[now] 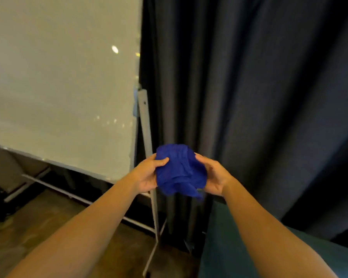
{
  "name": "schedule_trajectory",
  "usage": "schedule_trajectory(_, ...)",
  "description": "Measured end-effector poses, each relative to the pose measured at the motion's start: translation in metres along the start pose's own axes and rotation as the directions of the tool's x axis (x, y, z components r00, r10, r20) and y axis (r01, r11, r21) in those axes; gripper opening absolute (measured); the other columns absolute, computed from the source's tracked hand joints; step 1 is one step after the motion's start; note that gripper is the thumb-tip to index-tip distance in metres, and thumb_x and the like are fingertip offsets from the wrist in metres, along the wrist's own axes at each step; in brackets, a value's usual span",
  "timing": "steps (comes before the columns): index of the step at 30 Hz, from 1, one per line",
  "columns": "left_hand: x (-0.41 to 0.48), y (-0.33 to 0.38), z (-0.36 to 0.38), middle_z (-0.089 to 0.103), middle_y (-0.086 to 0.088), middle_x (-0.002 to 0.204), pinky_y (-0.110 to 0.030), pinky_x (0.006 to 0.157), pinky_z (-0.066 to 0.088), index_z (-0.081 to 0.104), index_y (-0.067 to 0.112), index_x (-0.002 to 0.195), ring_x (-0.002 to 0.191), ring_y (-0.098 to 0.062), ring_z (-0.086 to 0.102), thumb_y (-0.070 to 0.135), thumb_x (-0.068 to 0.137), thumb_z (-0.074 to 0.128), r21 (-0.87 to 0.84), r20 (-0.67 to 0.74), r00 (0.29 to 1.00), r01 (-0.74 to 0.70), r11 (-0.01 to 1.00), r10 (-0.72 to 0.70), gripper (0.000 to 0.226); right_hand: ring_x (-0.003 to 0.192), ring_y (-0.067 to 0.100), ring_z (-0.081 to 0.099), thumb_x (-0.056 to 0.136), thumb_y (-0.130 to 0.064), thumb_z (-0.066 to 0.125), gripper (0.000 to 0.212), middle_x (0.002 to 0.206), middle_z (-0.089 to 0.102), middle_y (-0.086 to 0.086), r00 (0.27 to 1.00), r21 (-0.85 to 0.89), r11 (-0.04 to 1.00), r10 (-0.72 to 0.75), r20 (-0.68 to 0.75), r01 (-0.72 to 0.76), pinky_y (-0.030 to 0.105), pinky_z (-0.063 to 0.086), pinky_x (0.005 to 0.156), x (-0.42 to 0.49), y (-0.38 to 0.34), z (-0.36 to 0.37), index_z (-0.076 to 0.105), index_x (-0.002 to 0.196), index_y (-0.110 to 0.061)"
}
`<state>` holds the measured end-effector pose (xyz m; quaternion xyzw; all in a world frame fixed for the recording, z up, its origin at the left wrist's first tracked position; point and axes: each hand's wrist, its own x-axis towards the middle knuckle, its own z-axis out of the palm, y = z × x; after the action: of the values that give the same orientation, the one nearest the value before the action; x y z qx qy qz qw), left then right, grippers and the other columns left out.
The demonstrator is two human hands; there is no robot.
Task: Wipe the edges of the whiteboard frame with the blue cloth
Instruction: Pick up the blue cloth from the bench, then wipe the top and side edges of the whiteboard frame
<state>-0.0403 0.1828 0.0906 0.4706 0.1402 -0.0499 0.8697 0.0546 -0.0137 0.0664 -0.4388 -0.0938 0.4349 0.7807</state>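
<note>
The blue cloth [180,172] is a thin, soft fabric, bunched into a loose rounded wad with creases across its face and one corner hanging from its lower right. It is held in the air between both hands, just to the right of the whiteboard's lower right corner and apart from it. The left hand [147,173] clamps the cloth's left side, thumb pressed across the front of the fabric; the right hand [214,176] cups the right side, fingers curled behind the wad. The whiteboard [62,83] is a smooth, glossy, off-white panel that shows small bright reflections; it leans back on its stand. Its frame [136,117] runs as a narrow pale strip down the right edge and along the bottom edge. A flat grey metal stand leg [147,133] with a small hole near its top descends behind the right edge toward the floor. A dark curtain [249,97] of heavy fabric hangs in deep vertical folds close beside the frame's right edge, leaving a narrow gap there. A teal upholstered surface [239,247] occupies the lower right. The floor [48,221] is brown and mottled, open below the board.
</note>
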Motion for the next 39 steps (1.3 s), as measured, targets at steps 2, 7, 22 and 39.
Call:
schedule_trajectory(2, -0.022, 0.051, -0.017, 0.064, -0.012, 0.119, -0.04, 0.066, 0.061, 0.049, 0.028, 0.127, 0.089, -0.025, 0.072, -0.007, 0.085, 0.059, 0.063, -0.052, 0.993, -0.103, 0.993, 0.106, 0.055, 0.125, 0.036, 0.058, 0.087, -0.014, 0.066, 0.058, 0.137, 0.062, 0.011, 0.999, -0.067, 0.998, -0.012, 0.051, 0.015, 0.054, 0.05, 0.1, 0.023, -0.014, 0.048, 0.051, 0.141, -0.028)
schedule_trajectory(7, -0.101, 0.168, -0.09, 0.067, -0.013, 0.121, -0.046, 0.083, 0.058, 0.058, 0.032, 0.127, 0.108, -0.033, 0.067, -0.014, 0.079, 0.066, 0.312, -0.005, 0.959, -0.266, 0.912, 0.282, 0.067, 0.118, 0.039, 0.063, 0.077, -0.009, 0.081, 0.07, 0.132, 0.065, 0.014, 0.968, 0.053, 0.989, -0.147, 0.206, 0.138, 0.053, 0.055, 0.089, 0.083, -0.005, 0.184, 0.055, 0.138, -0.031)
schedule_trajectory(22, -0.158, 0.385, -0.254, 0.071, 0.003, 0.113, -0.037, 0.079, 0.06, 0.066, 0.035, 0.12, 0.102, -0.019, 0.069, -0.007, 0.068, 0.078, 0.766, 0.161, 0.838, -0.44, 0.469, 0.522, 0.067, 0.112, 0.026, 0.067, 0.074, -0.006, 0.081, 0.061, 0.121, 0.07, 0.002, 0.827, -0.442, 0.716, -0.356, 0.435, 0.541, 0.038, 0.058, 0.084, 0.227, -0.015, 0.412, 0.066, 0.126, -0.034)
schedule_trajectory(39, 0.053, 0.661, -0.362, 0.074, -0.011, 0.1, -0.04, 0.075, 0.058, 0.063, 0.013, 0.105, 0.089, -0.028, 0.07, 0.032, 0.089, 0.066, 0.606, 0.226, 0.617, -0.695, 0.387, 0.754, 0.025, 0.1, 0.027, 0.072, 0.082, -0.035, 0.073, 0.036, 0.118, 0.072, 0.012, 0.833, -0.369, 0.751, -0.448, 0.326, 0.548, 0.036, 0.059, 0.076, 0.492, -0.182, 0.55, 0.074, 0.111, -0.014)
